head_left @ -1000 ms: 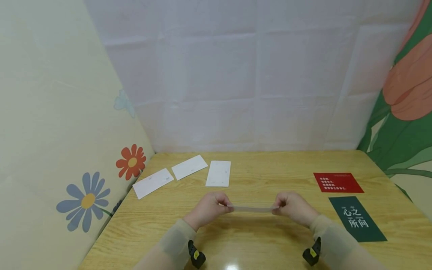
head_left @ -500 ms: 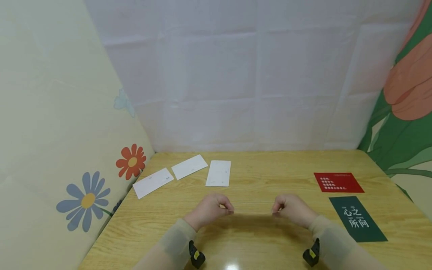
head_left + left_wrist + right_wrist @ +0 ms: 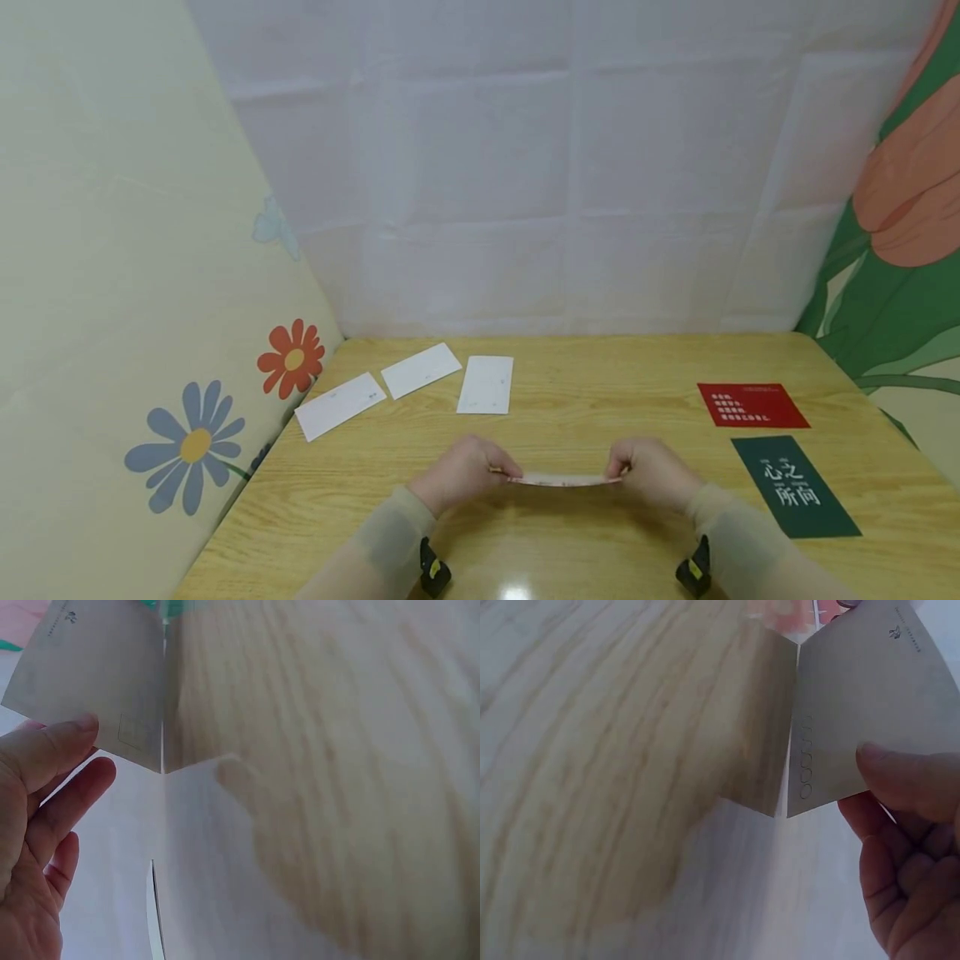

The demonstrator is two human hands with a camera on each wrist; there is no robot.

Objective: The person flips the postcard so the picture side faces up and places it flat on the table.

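A postcard (image 3: 564, 481) is stretched between my two hands, seen almost edge-on in the head view. My left hand (image 3: 465, 473) pinches its left end and my right hand (image 3: 654, 473) its right end, thumbs on the pale back. That back carries a small box near the left thumb in the left wrist view, and a row of ovals in the right wrist view. The card's lower edge is close to its reflection in the glossy tabletop (image 3: 570, 550); whether it touches the table cannot be told. Its printed front is mostly hidden.
At the back left lie three white cards: one slanted at the far left (image 3: 341, 407), another slanted (image 3: 422, 371), and one upright-set (image 3: 485, 385). On the right are a red card (image 3: 753, 406) and a dark green card (image 3: 797, 486). A draped white cloth (image 3: 480, 208) rises behind.
The postcard has tilted from showing a thin pale strip, through nearly edge-on, to a thin strip with coloured print. Both hands have sunk slightly in the head view. The other cards stay put.
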